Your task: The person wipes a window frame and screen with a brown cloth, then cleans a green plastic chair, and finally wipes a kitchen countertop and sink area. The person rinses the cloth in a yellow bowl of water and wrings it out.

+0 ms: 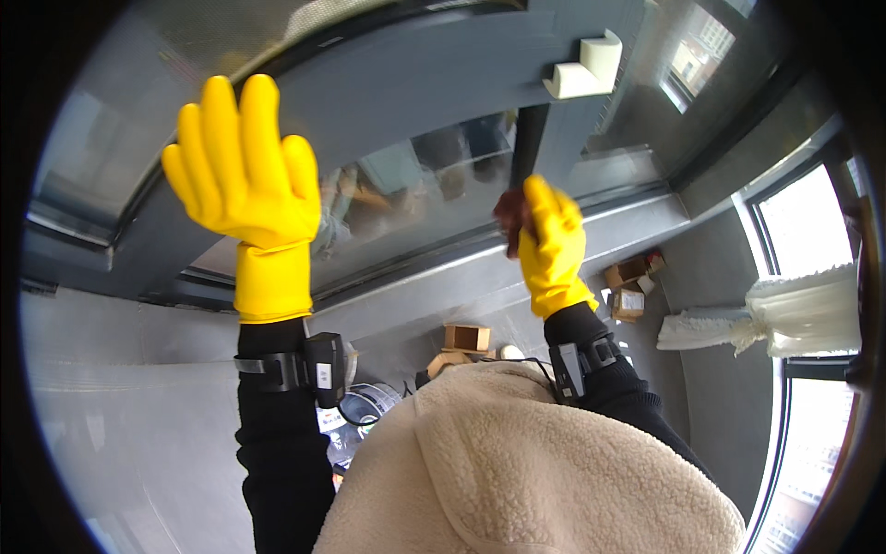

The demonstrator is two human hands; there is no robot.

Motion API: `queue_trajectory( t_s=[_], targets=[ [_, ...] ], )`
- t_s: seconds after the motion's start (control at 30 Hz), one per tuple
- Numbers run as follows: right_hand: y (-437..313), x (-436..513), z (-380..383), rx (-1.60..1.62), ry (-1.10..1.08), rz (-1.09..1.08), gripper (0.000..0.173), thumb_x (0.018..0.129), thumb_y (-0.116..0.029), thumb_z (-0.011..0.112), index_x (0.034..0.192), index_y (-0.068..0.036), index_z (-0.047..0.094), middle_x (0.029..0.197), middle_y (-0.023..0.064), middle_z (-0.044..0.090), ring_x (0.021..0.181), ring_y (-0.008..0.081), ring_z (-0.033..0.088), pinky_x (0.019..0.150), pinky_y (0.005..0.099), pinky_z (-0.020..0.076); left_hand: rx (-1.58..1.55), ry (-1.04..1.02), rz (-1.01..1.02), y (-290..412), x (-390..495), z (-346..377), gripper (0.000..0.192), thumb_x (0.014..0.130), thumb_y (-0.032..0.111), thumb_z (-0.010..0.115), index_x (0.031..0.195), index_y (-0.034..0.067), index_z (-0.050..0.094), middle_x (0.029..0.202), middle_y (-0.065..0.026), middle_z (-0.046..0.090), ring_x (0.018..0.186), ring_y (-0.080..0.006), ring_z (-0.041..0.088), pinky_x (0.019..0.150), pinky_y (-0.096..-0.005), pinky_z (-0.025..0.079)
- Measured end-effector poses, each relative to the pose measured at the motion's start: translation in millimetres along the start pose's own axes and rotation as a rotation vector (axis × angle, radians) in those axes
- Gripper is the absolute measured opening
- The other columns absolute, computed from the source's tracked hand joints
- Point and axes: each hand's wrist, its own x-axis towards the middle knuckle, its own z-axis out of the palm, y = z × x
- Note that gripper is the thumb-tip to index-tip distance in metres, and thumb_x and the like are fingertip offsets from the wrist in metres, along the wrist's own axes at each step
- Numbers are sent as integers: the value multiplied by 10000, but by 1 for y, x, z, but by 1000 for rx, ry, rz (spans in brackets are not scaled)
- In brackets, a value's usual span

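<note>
My left hand [242, 173], in a yellow rubber glove, is raised with its fingers apart and nothing in it. It lies over the dark grey window frame [415, 66]; whether it touches the frame I cannot tell. Lower and to the right, my right hand [552, 239], gloved the same way, grips a dark reddish-brown cloth [511, 215], slightly blurred. The cloth is at the lower right of a glass pane [415, 187] that shows reflections. Above my right hand, a cream L-shaped corner guard [588, 69] sits at a corner of the frame.
Open cardboard boxes [466, 338] stand on the floor below, with another carton [628, 305] farther right. A clear plastic container [342, 440] is beside my left forearm. At the right, a tied white curtain [796, 311] hangs by a bright window [806, 218]. A grey ledge [443, 277] runs under the pane.
</note>
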Motion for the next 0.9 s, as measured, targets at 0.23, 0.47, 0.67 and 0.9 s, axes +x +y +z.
queue_trajectory(
  t_s=[0.23, 0.47, 0.67, 0.9],
  targets=[
    [21, 51, -2, -106, 255, -17, 506, 869, 33, 741, 1351, -119, 722, 1323, 156, 676, 1230, 399, 671, 1066, 431, 544, 34, 19, 54, -3, 1, 3, 434, 1109, 368, 497, 1371, 120, 738, 1376, -159, 743, 1248, -421, 699, 1015, -544, 554],
    [61, -33, 37, -136, 186, 233, 272, 977, -120, 792, 1241, -180, 769, 1280, 113, 714, 1170, 358, 709, 989, 404, 595, 59, 18, 58, -4, -1, 0, 425, 1073, 323, 520, 1386, 127, 729, 1390, -161, 738, 1235, -424, 704, 992, -547, 563],
    [19, -4, 23, -14, 218, 381, 424, 885, 9, 832, 1278, -136, 759, 1265, 137, 696, 1178, 395, 695, 1056, 414, 574, 46, -3, 53, 2, 3, -3, 436, 1108, 341, 493, 1413, 127, 718, 1424, -171, 721, 1268, -445, 686, 1023, -577, 532],
    [-54, 103, 8, 208, 513, 47, 576, 850, 48, 836, 1375, -137, 688, 1340, 156, 637, 1228, 407, 654, 1053, 417, 577, 15, -30, 45, 3, 2, -4, 446, 1134, 338, 505, 1457, 89, 684, 1480, -181, 691, 1362, -436, 642, 1152, -592, 474]
  ],
)
